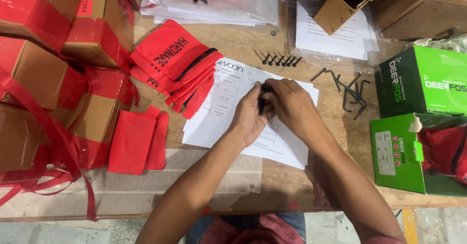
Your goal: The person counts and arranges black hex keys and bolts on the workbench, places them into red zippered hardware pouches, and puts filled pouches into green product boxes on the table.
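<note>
Left hand (249, 118): fingers curled around small black metal screws (263, 100), above white paper sheets (219, 120)
Right hand (292, 105): fingertips pinched onto same screws
Left: red fabric zip pouches (177, 64)
Right: black hex keys (352, 95)

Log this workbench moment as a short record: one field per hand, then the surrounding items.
left hand: closed around small black parts, over the white sheets
right hand: meets the left, fingers on the same black parts
under hands: stack of white paper sheets
left of sheets: red zip pouches
behind: row of black screws
right: black hex keys, green boxes
far left: cardboard boxes with red tape
</note>
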